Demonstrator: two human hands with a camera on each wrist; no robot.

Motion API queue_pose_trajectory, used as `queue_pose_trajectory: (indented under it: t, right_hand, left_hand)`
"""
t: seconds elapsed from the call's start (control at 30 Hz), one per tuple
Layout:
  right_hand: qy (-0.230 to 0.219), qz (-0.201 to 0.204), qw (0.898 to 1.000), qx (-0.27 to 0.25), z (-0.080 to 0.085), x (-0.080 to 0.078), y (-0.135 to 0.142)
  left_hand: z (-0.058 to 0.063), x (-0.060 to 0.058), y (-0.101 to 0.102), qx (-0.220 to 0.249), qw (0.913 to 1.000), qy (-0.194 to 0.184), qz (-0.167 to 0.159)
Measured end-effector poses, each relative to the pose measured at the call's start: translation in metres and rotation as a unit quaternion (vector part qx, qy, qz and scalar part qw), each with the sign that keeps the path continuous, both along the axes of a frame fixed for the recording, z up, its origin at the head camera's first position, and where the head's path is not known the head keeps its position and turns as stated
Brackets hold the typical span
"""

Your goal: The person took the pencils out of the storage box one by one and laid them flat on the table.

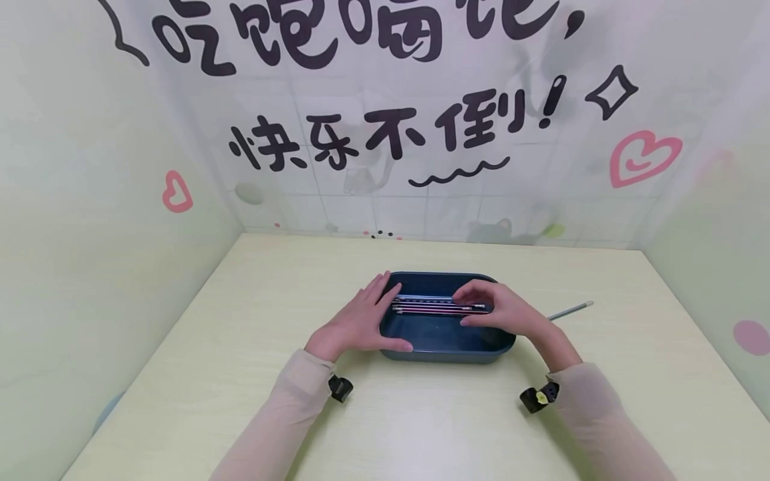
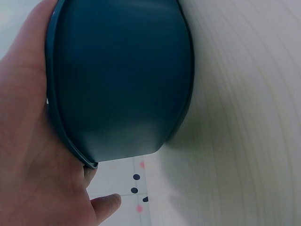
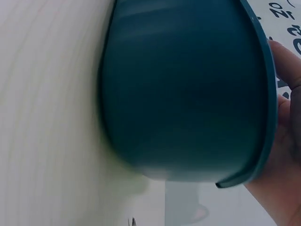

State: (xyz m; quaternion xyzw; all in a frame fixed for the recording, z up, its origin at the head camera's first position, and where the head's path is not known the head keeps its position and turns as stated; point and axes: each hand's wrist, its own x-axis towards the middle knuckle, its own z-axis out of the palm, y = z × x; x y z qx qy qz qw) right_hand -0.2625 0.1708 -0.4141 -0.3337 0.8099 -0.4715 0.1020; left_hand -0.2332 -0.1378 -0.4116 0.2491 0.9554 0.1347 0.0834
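Observation:
A dark teal oblong tray (image 1: 445, 344) with rounded corners stands on the table. Several striped pencils (image 1: 430, 308) lie side by side lengthwise within it. My left hand (image 1: 361, 321) rests on the tray's left end, fingers spread along the rim and thumb over the front edge. Over the right end of the tray, my right hand (image 1: 502, 310) is arched, with a gap between thumb and fingers around the pencils' right ends. From the left wrist, the tray wall (image 2: 122, 80) fills much of the view beside the hand. The right wrist view shows the tray's outer wall (image 3: 188, 94).
One more pencil (image 1: 571, 310) lies on the pale wooden table (image 1: 409, 421) right of the tray, partly hidden behind the right wrist. A printed white curtain (image 1: 385, 214) hangs behind the table, and pale walls stand at both sides.

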Motion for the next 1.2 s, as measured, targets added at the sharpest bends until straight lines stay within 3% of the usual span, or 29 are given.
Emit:
queue_pose_trajectory:
  t: [0.23,0.6,0.97,1.2]
  right_hand:
    - [-0.011,0.018,1.0,0.002,-0.005,-0.006,-0.016]
    - [-0.024,0.064,0.997,0.046,-0.008,-0.022,-0.028]
    - [-0.03,0.092,0.991,0.09,-0.014,-0.03,-0.034]
    - [-0.043,0.104,0.988,0.103,-0.015,-0.031,-0.036]
  left_hand:
    - [-0.001,-0.001,-0.001,0.002,1.0,0.0,0.0]
    - [0.0,-0.001,0.0,-0.003,1.0,0.003,0.004]
    - [0.005,0.02,0.008,-0.032,0.9986,0.008,0.042]
    - [0.005,0.027,0.01,-0.035,0.9978,0.017,0.054]
